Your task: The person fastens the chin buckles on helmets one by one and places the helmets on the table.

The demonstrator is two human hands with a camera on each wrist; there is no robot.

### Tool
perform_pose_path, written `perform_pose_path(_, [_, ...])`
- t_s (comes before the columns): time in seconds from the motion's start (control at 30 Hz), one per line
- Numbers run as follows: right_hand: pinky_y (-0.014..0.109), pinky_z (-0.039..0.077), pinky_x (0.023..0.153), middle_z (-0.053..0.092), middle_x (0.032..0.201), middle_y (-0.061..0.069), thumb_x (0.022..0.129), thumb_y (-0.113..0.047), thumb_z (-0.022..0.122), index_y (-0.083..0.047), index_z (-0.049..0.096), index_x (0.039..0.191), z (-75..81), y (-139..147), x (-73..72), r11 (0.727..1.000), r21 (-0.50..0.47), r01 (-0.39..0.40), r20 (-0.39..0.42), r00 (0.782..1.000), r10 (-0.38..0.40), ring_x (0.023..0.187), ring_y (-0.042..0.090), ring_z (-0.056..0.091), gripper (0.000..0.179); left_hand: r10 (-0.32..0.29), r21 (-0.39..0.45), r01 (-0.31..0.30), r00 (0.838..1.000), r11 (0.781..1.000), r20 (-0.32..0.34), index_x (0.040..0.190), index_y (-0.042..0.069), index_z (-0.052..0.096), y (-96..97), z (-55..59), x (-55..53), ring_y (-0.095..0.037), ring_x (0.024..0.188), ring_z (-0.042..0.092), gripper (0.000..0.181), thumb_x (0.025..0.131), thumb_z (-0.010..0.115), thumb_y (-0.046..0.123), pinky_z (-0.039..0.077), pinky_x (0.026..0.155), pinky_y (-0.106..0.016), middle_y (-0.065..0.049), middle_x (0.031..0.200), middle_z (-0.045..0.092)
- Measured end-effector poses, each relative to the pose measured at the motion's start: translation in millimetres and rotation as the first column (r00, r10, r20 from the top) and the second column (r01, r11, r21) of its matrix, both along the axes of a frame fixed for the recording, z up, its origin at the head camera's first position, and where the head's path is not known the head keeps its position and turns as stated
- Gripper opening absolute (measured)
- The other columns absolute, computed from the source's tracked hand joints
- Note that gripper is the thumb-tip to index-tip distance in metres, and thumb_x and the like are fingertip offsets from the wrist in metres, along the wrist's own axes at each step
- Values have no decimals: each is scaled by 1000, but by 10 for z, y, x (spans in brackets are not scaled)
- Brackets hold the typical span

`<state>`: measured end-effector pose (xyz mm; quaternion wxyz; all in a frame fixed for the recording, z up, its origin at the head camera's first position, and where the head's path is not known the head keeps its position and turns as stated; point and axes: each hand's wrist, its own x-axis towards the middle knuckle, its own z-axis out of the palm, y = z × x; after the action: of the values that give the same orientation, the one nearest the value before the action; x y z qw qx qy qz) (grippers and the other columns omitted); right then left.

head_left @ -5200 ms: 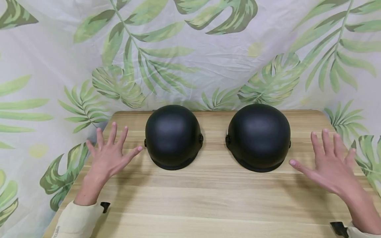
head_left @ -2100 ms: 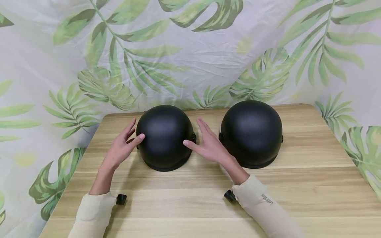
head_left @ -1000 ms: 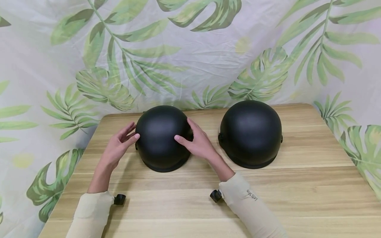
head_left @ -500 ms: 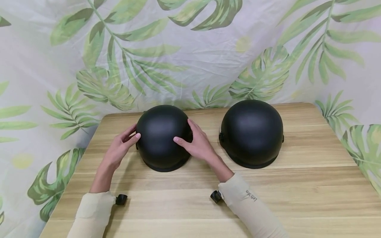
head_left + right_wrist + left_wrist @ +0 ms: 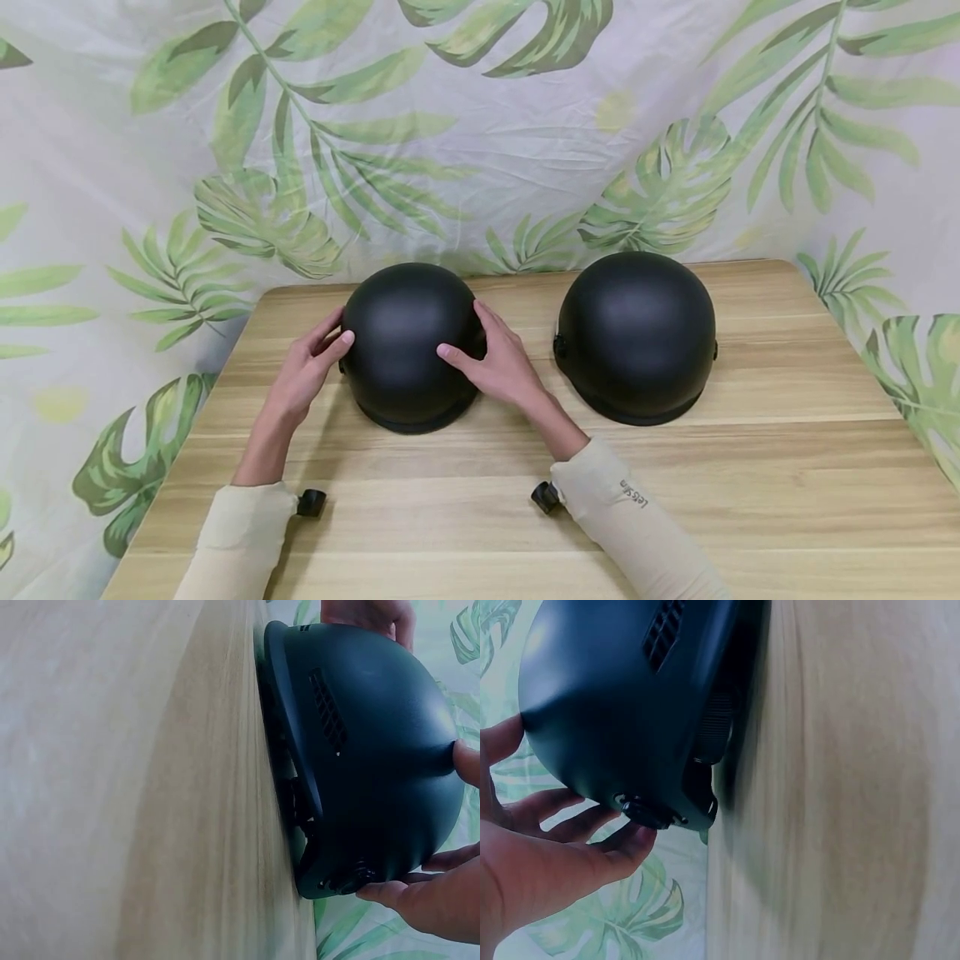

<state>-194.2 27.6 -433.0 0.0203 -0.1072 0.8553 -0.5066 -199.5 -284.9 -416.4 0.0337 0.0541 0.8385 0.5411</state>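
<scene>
Two matte black helmets sit on the wooden table, dome up. My left hand (image 5: 298,377) holds the left helmet (image 5: 408,354) at its left side, thumb on the shell and the other fingers around its edge. On the opposite side, my right hand (image 5: 504,362) grips the same helmet, thumb on the front of the dome. The left wrist view shows fingers (image 5: 641,836) under a round side fitting (image 5: 646,813) near the rim. A slotted vent (image 5: 328,712) shows in the right wrist view. The right helmet (image 5: 636,337) stands apart, untouched.
Behind the wooden table (image 5: 675,508) hangs a pale cloth (image 5: 517,158) printed with green leaves. Both sleeves are beige, with a small black device (image 5: 545,497) at each wrist. The right forearm passes in front of the space between the helmets.
Earlier both hands were spread wide, outside the two helmets. The right hand has come across to the left helmet, and both hands have closed in on its sides. The helmets look unmoved.
</scene>
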Motion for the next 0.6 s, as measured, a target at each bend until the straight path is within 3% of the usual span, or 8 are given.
perform_pose_path(0.3, [55,33,129,30,176,9,96,-52,75,-12,27,170,-11,-18,8,999,-35,-1,-8,1000,1,161,34,33,96,53,17,-52,997,999,-50,168,24,34,66,54,13,-32,155,40,64,110,56,39,42,100,-4,-8,173,36])
perform_pose_path(0.6, [56,34,128,31,175,9,96,-53,75,-15,26,170,-36,-44,1,997,-74,-6,-9,1000,5,162,31,32,97,92,38,-89,993,995,-75,168,23,35,87,157,26,-27,156,38,64,109,59,34,42,101,-8,-6,171,39])
